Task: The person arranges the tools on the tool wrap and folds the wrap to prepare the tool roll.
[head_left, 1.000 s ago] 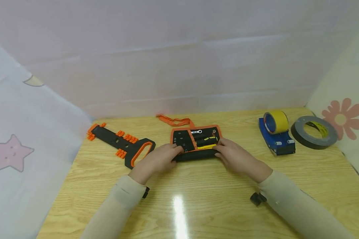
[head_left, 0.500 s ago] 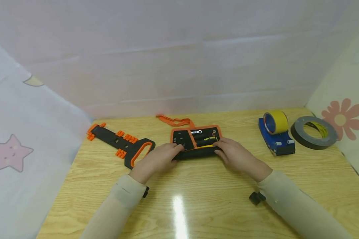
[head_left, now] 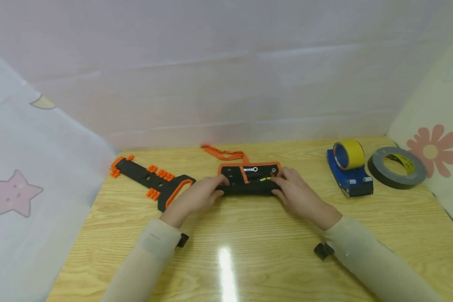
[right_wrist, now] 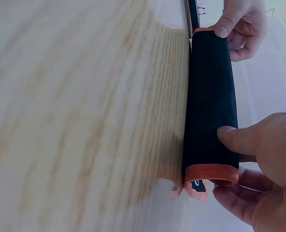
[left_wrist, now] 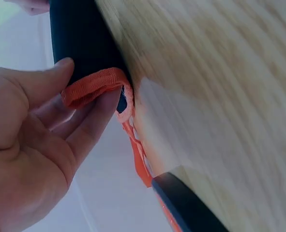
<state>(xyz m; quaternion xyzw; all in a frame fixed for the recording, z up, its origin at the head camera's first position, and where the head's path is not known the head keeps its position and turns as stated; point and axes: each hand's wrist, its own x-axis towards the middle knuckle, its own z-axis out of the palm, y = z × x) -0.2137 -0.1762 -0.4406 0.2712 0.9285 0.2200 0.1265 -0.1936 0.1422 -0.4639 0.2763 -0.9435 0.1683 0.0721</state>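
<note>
A black fabric tool roll [head_left: 245,190] with orange trim lies mid-table, its near side rolled into a tube and its far pocketed part still flat. A ring-ended metal tool [head_left: 251,169] and some yellow marks show in the pockets. My left hand [head_left: 201,193] pinches the tube's left end; in the left wrist view the thumb [left_wrist: 51,82] presses its outside and fingers reach to the orange-edged opening. At the right end my right hand [head_left: 299,195] grips the tube, thumb [right_wrist: 234,137] on the black cloth, fingers by the orange edge. An orange strap [head_left: 226,154] trails behind the roll.
Left of the roll lies a black holder [head_left: 136,172] with orange clips and a handle, close to my left wrist. On the right stand a blue tape dispenser [head_left: 343,180] with a yellow tape roll [head_left: 352,154] and a grey tape roll [head_left: 396,167]. Draped cloth walls surround the table.
The rolled edge has moved away from me, covering more of the pockets and the yellow strip. Both hands have shifted slightly forward with it. The strap has slid a little right.
</note>
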